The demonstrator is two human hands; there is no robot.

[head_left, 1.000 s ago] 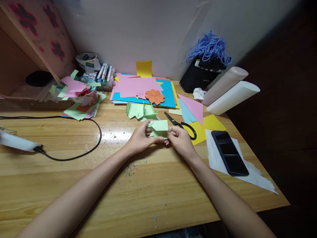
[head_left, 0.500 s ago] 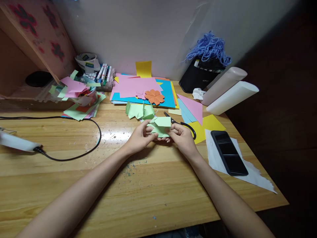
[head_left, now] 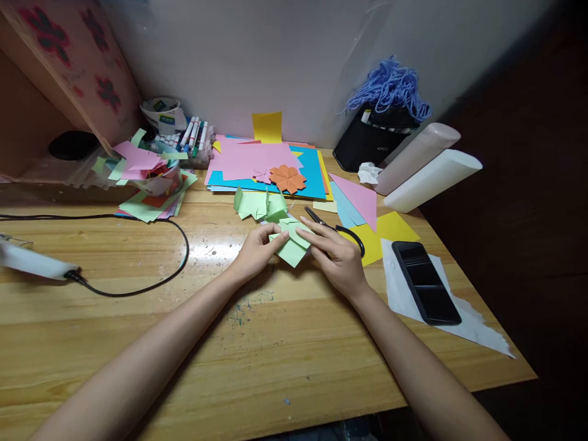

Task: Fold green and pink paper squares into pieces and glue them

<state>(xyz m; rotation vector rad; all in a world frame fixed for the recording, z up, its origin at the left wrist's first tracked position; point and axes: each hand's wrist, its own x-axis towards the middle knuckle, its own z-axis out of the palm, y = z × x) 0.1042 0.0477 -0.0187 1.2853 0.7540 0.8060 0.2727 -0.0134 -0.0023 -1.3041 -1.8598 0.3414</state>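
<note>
Item, in work: one folded green paper (head_left: 293, 250), held above the middle of the wooden table (head_left: 285, 355), one corner pointing toward the person, its folded flap lying across the upper part.

Left hand (head_left: 257, 252): thumb pressed on the paper's left edge, fingers behind, pinched together on it. Right hand (head_left: 337, 254): fingers stretched out over the flap at the right edge; whether the thumb closed on the paper from below could not be told.

Behind the work: folded green pieces (head_left: 252, 204), standing flaps up, nearly meeting the held paper in view; contact could not be told. Beyond them, a stack of coloured sheets (head_left: 257, 160) bearing an orange paper flower (head_left: 288, 179).

Right side, tight: black scissors (head_left: 327, 225) lay just beyond the right hand, one handle loop over a yellow sheet (head_left: 397, 228). Farther right, a phone (head_left: 427, 285) rested on a torn white sheet (head_left: 468, 321), whose lower corner reached near the table's slanting right edge.

Left side, looser: a black cord (head_left: 187, 248) curved well apart from the left hand.

Near side: a broad stretch of wood ran between the forearms, from the hands to the table's near edge, giving the most room.
</note>
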